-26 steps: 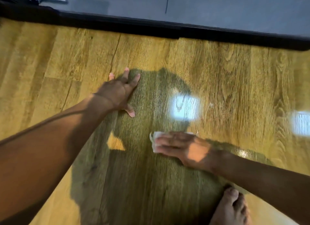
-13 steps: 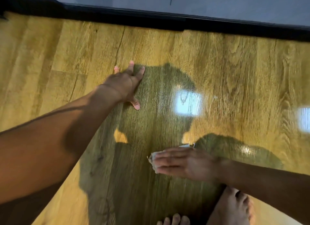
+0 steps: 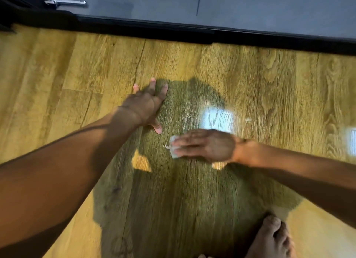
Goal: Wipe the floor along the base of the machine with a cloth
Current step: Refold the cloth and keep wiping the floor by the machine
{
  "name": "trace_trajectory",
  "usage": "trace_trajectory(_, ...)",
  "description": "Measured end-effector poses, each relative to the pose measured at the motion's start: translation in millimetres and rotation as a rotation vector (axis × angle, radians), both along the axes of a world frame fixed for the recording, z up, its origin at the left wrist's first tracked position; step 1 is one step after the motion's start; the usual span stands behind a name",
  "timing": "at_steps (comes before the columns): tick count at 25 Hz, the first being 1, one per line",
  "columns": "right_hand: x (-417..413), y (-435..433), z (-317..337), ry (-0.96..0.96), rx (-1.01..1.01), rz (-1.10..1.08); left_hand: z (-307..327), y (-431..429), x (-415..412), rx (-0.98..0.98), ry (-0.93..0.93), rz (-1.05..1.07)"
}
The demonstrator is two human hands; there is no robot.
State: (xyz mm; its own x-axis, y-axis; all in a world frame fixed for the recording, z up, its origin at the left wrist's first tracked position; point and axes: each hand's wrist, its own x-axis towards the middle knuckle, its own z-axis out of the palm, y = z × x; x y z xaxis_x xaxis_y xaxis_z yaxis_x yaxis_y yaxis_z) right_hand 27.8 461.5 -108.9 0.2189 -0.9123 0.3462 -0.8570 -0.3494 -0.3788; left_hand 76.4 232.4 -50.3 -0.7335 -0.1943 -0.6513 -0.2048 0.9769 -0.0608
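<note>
I see right hand, fingers flat on cloth, swept forward toward machine; left hand spread flat, bracing on floor. Strip by base not reached yet.

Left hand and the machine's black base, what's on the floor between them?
Nothing: the head view shows bare wood floor between the left hand and the black base.
</note>
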Motion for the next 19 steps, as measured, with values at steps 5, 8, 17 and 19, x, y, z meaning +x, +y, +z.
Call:
trace_trajectory(5,-109.3,-47.2,0.3,0.015,0.15,-0.643,5.5,4.9,-5.0,-0.038,-0.038,-0.012)
trace_trajectory(8,-80.1,-42.4,-15.7,0.035,0.131,-0.496,-0.3,6.4,-9.4,-0.052,-0.047,-0.032)
trace_trajectory(17,-159.2,-68.0,2.3,-0.088,0.203,-0.836,-16.6,-6.0,2.5,-0.019,0.017,-0.105)
trace_trajectory(19,-125.4,-66.4,0.1,0.013,0.179,-0.616,-18.4,-5.3,3.5,-0.039,0.037,-0.126)
